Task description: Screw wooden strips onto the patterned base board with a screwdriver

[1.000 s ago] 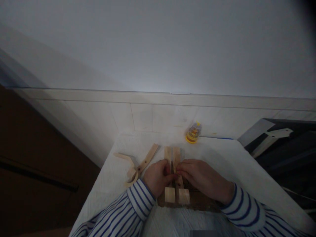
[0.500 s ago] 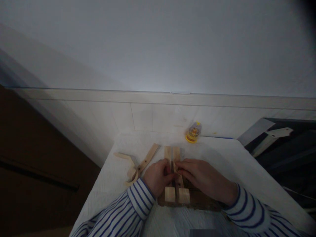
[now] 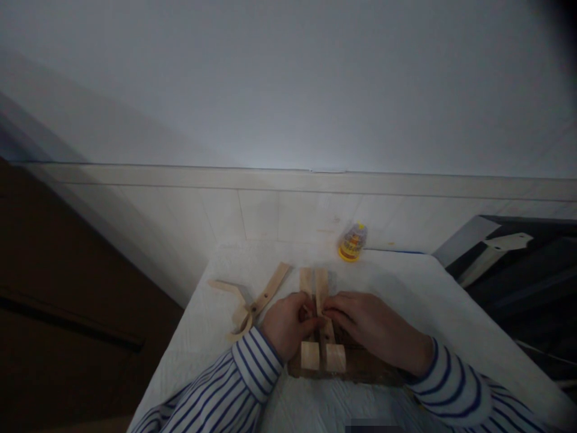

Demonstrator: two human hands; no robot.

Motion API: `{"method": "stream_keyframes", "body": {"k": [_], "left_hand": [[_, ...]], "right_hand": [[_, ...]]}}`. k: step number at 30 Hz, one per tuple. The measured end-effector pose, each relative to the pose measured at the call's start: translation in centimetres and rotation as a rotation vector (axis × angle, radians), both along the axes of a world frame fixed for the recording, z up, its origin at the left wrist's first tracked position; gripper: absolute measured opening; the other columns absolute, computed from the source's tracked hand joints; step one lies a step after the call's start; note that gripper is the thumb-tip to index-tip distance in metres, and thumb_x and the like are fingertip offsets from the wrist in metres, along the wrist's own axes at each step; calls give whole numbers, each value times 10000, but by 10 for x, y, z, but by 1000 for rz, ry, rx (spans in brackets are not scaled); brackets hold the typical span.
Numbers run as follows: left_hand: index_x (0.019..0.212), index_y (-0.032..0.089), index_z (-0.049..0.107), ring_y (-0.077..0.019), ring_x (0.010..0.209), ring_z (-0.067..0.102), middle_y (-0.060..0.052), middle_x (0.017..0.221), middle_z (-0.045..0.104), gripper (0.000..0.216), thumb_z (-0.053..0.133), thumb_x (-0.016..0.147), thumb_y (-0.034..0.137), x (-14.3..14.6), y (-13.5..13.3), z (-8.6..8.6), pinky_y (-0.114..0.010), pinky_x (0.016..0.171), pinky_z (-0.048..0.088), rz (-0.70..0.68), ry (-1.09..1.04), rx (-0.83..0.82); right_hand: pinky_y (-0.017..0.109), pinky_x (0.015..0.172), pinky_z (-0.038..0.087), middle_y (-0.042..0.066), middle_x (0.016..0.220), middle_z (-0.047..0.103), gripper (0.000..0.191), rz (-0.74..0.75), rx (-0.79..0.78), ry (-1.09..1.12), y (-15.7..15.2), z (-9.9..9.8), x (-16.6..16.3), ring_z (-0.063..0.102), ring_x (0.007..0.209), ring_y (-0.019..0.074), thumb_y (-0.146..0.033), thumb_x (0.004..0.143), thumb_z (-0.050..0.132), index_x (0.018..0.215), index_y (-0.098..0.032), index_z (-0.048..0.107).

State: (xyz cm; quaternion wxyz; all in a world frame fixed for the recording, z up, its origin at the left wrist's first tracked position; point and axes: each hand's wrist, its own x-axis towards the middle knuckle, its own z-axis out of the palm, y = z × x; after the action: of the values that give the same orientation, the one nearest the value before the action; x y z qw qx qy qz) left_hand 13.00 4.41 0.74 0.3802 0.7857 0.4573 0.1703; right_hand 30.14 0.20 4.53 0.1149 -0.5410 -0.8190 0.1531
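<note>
Two pale wooden strips lie side by side, a left strip (image 3: pixel 306 278) and a right strip (image 3: pixel 321 281), each with a square wooden block at its near end: a left block (image 3: pixel 310 356) and a right block (image 3: pixel 336 359). My left hand (image 3: pixel 285 322) is closed around the middle of the strips, its thumb reaching over to the right one. From the other side, my right hand (image 3: pixel 372 322) pinches the edge of the right strip with its fingertips. A dark brown board (image 3: pixel 367 365) lies beneath the strips. Anything small between my fingers is hidden.
Left of my hands lie more wooden parts: a bent strip (image 3: pixel 225 287), a strip with holes (image 3: pixel 273 287) and a curved piece (image 3: pixel 242 329). A yellow-based bottle (image 3: pixel 352 243) stands at the back of the white-covered table (image 3: pixel 180 367), near the wall. Dark panels with a metal bracket (image 3: pixel 509 242) stand right.
My right fingertips have shifted very slightly to the right along the right strip's edge. My left hand and the other parts stay almost the same.
</note>
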Motion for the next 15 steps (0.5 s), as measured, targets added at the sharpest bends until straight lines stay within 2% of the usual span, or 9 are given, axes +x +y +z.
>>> {"method": "stream_keyframes", "body": {"k": [4,15], "left_hand": [[865,199,614,-129,618,486,28,653,542,221,637,706,350,-2,0,0,-213,546,331,1,-3,23],[863,202,644,-140,650,514,11,705,578,210,625,711,346,0,1,2,-221,570,359,-17,16,24]], "right_hand": [[274,672,431,57,795,653,223,-2,10,1,1,-1,-1,601,742,169,-190,871,417,830,-173,636],[267,674,435,52,808,653,217,-11,-11,5,2,-2,0,601,753,167,-199,869,424,853,-183,639]]}}
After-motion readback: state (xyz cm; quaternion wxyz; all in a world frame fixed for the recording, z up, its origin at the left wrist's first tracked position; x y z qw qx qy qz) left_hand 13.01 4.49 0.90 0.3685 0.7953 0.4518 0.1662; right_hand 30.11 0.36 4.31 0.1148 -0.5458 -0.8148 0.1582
